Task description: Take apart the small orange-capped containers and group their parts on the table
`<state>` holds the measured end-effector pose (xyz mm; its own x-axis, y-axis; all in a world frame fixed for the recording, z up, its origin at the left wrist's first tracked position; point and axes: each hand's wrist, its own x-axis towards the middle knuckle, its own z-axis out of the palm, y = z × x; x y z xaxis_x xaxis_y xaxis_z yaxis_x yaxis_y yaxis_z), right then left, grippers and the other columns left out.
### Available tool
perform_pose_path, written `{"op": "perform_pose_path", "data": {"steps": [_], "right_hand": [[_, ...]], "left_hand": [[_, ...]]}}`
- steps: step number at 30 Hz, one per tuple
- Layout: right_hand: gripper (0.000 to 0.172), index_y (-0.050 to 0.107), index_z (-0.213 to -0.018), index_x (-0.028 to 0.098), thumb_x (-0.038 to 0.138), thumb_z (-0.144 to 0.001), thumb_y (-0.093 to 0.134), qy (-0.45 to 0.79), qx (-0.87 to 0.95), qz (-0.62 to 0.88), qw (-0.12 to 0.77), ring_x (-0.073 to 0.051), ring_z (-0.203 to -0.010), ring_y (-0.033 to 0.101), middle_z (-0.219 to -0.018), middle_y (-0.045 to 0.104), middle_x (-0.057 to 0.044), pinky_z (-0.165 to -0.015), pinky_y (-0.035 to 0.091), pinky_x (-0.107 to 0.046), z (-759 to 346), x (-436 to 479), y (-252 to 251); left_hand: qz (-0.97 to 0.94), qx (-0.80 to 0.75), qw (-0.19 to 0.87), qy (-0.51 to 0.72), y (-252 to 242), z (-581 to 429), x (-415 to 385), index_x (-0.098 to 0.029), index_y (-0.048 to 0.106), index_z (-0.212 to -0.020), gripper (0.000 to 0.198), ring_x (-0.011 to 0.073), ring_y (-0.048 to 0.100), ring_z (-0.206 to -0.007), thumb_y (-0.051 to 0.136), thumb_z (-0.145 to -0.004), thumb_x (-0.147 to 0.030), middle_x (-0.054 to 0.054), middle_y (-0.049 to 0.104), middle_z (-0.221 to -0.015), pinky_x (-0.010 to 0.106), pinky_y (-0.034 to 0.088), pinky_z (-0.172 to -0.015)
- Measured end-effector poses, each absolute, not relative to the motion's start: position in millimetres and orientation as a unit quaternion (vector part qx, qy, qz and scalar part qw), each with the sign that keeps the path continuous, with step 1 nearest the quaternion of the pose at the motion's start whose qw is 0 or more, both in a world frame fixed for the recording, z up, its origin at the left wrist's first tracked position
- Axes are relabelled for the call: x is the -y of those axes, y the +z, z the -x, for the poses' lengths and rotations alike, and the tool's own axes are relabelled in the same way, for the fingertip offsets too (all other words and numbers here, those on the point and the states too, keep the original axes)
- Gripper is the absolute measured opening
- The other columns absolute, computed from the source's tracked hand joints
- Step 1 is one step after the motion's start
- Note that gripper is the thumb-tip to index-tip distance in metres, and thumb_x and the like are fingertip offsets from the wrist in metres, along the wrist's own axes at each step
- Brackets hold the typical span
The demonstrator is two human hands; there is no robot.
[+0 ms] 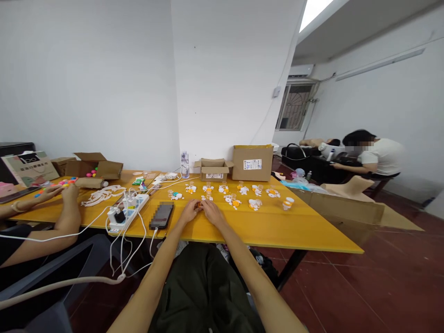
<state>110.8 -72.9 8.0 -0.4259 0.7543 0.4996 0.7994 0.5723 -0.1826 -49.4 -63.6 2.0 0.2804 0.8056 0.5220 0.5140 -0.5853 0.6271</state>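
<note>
My left hand (189,212) and my right hand (212,212) meet over the yellow table (249,229), fingers bent and closed together. Between the fingertips shows a bit of a small orange piece (199,205); its kind is mostly hidden. Just beyond the hands lie several small piles of white discs (229,200), with clear plastic cups and orange parts among them. One cup near the left pile holds a teal piece (176,195). Toward the right stand round containers with white and orange lids (287,202).
Left of my hands are a phone (162,215) and a power strip (129,212) with tangled white cables. Cardboard boxes (252,163) and a water bottle (185,165) stand by the wall. A co-worker's hands (64,188) work at the left; another person (378,152) sits far right.
</note>
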Motion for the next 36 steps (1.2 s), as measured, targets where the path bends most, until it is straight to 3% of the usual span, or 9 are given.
{"op": "perform_pose_path", "data": {"steps": [25, 36], "right_hand": [[0.024, 0.06, -0.1, 0.023, 0.011, -0.095, 0.039, -0.05, 0.847, 0.448, 0.28, -0.017, -0.098, 0.058, -0.105, 0.064, -0.006, -0.086, 0.044, -0.029, -115.3, 79.5, 19.3], [0.026, 0.06, -0.106, 0.024, 0.011, -0.093, 0.041, -0.075, 0.785, 0.548, 0.279, -0.023, -0.1, 0.059, -0.107, 0.065, -0.01, -0.084, 0.045, -0.033, -119.0, 89.3, 11.6]], "left_hand": [[-0.759, -0.431, 0.194, 0.448, 3.3, 44.9, 66.5, -0.021, 0.065, -0.097, 0.014, 0.0198, 0.062, -0.089, 0.063, -0.083, -0.024, 0.004, 0.068, -0.095, 0.035, 0.051, -0.088], [-0.77, -0.439, 0.148, 0.439, 3.6, 45.1, 64.9, -0.02, 0.066, -0.085, 0.009, 0.0214, 0.062, -0.088, 0.059, -0.081, -0.016, 0.005, 0.068, -0.089, 0.036, 0.05, -0.088]]}}
